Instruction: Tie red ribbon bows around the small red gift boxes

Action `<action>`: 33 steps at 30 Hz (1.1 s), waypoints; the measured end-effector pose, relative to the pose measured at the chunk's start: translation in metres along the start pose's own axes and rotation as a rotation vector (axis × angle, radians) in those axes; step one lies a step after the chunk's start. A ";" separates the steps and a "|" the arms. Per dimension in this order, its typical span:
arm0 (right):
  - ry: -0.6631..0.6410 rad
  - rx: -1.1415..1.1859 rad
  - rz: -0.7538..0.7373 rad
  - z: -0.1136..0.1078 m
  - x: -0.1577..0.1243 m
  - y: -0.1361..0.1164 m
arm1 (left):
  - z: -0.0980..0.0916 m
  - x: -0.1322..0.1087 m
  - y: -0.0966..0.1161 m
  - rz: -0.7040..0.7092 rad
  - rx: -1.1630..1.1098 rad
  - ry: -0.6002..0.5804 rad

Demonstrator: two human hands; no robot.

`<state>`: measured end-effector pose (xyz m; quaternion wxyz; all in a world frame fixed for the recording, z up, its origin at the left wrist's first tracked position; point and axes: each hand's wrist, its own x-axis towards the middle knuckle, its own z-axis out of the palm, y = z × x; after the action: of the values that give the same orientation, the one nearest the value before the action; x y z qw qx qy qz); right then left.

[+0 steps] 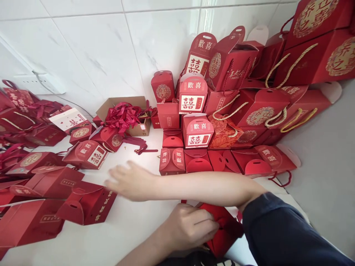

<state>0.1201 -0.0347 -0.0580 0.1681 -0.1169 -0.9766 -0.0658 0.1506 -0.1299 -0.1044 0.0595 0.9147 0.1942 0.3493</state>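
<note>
My left hand (191, 226), its fingers curled, grips a red gift box (222, 236) low in the view. Part of that box is hidden by the hand and by my right forearm. Above it, my right arm in a dark blue sleeve reaches across to the left. My right hand (129, 183) is somewhat blurred over the white table (133, 229), with its fingers stretched out and nothing seen in them. Nearest to it are a dark red box (87, 203) with gold characters and a red box with a white double-happiness panel (83, 154).
Stacked red gift boxes (198, 133), some with rope handles, rise behind my right arm. Several more boxes (47, 181) crowd the left side. At the wall stands a cardboard carton (135, 130) full of crimson ribbons (122, 116). A loose strap (142, 146) lies before it.
</note>
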 end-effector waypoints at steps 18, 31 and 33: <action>-0.098 0.152 -0.161 0.043 0.065 -0.016 | -0.002 0.003 -0.003 0.015 0.003 0.107; 0.055 0.116 0.087 -0.091 -0.005 0.082 | -0.002 -0.002 0.003 -0.010 0.045 0.009; 0.019 0.006 0.219 -0.100 -0.015 0.111 | -0.001 -0.002 0.003 -0.003 0.042 0.012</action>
<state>0.1932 0.0525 0.0407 0.1839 -0.2217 -0.9565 -0.0454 0.1496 -0.1334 -0.1038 0.0396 0.9135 0.2032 0.3503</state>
